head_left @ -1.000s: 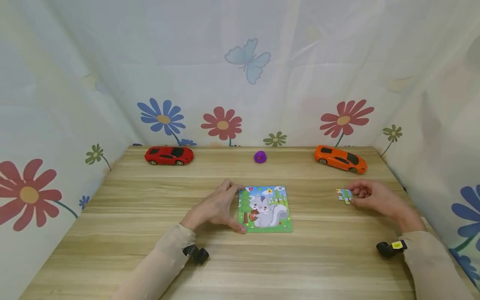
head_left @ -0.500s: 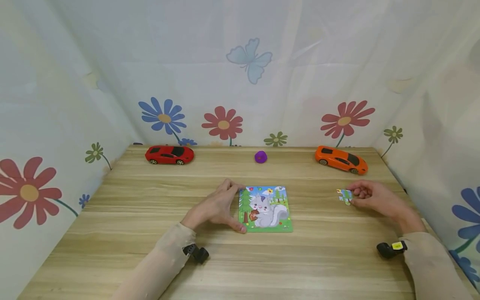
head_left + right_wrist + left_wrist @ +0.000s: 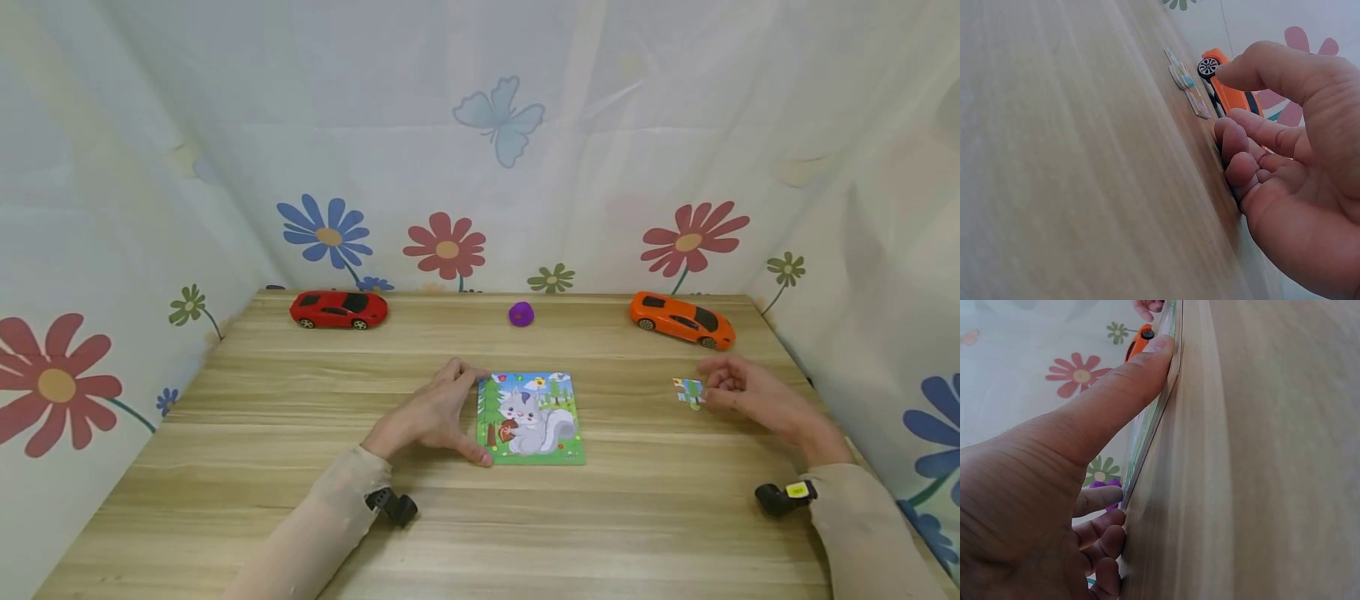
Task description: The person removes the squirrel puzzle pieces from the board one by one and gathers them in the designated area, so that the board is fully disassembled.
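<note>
A square squirrel puzzle (image 3: 531,418) lies flat on the wooden table. At its left side my left hand (image 3: 431,412) holds it, the thumb on the near corner and the index finger at the far one. The left wrist view shows the board's thin edge (image 3: 1150,434) running between them. To the right, a small jigsaw piece (image 3: 687,392) rests on the table. My right hand (image 3: 757,400) is just beside it. In the right wrist view the thumb and fingers are apart, with the piece (image 3: 1186,84) lying beyond the fingertips.
Along the back of the table stand a red toy car (image 3: 339,310), a small purple object (image 3: 521,314) and an orange toy car (image 3: 682,319). Flower-printed white curtains (image 3: 360,150) enclose the back and both sides. A black wrist camera (image 3: 392,507) hangs at the left cuff.
My right hand has let go of the jigsaw piece; its thumb and fingers have parted and drawn slightly back from it. The left hand and the squirrel puzzle have stayed still.
</note>
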Demonstrator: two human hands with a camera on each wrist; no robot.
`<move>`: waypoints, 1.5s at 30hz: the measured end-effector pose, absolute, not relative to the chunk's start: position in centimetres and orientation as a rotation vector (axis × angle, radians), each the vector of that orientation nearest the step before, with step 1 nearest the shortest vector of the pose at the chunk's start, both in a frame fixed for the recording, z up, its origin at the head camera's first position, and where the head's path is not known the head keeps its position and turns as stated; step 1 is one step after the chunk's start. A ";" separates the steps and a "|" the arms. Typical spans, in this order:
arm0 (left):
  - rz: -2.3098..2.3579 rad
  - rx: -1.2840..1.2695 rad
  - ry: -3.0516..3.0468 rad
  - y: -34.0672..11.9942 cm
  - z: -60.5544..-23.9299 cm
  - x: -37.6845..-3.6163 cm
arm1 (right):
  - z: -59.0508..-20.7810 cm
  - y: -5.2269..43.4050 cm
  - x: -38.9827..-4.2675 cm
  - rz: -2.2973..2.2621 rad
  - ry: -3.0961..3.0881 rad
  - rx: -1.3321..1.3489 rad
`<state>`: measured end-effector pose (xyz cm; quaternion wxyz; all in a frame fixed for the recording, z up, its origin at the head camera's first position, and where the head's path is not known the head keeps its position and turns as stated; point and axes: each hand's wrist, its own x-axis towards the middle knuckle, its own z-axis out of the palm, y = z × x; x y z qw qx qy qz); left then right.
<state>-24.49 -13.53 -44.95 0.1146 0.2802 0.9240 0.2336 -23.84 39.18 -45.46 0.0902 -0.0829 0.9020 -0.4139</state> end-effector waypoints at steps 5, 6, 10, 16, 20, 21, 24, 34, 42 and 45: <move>0.694 0.829 2.708 -13.5 -45.0 -24.5 | -44.8 38.8 -23.9 -1.219 2.713 -0.221; 0.690 0.830 2.709 -13.5 -45.0 -24.5 | -44.5 38.6 -23.9 -1.223 2.727 -0.228; 0.688 0.833 2.713 -13.5 -45.1 -24.5 | -43.1 37.4 -23.9 -1.271 2.786 -0.250; 0.687 0.828 2.719 -13.6 -45.2 -24.5 | -40.7 34.5 -23.5 -1.352 2.855 -0.322; 0.685 0.825 2.717 -13.6 -45.4 -24.5 | -39.5 31.9 -23.5 -1.374 2.866 -0.422; 0.686 0.823 2.717 -13.6 -45.4 -24.5 | -39.3 31.2 -23.5 -1.382 2.850 -0.452; 0.693 0.820 2.718 -13.6 -45.5 -24.5 | -38.9 29.0 -23.3 -1.430 2.788 -0.550; 0.702 0.829 2.723 -13.6 -45.3 -24.5 | -40.1 23.9 -23.1 -1.510 2.681 -0.683; 0.701 0.824 2.724 -13.6 -45.4 -24.5 | -42.6 22.1 -23.3 -1.457 2.593 -0.651; 0.696 0.827 2.727 -13.6 -45.4 -24.6 | -43.5 21.7 -23.5 -1.423 2.584 -0.637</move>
